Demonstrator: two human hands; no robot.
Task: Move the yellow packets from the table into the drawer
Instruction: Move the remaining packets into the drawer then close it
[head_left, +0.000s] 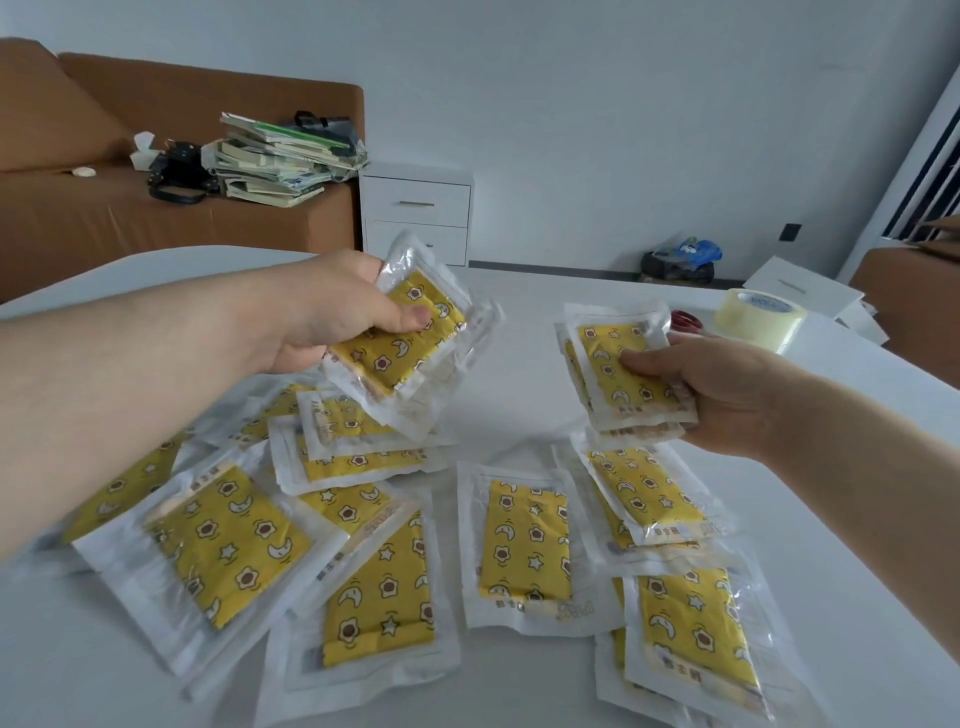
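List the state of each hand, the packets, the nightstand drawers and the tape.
left hand: grips a stack of yellow packets, lifted
right hand: grips another stack, lifted
loose packets: scattered, overlapping on the table
nightstand drawers: both closed
tape roll: lying flat on the table

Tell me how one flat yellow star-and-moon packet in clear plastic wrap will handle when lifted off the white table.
Probably light: the left hand and the right hand each pinch several yellow packets at once. Likely floppy at the rim, since the clear margins look crinkled and bent. The glossy wrap seems slippery, so stacked ones may slide apart.
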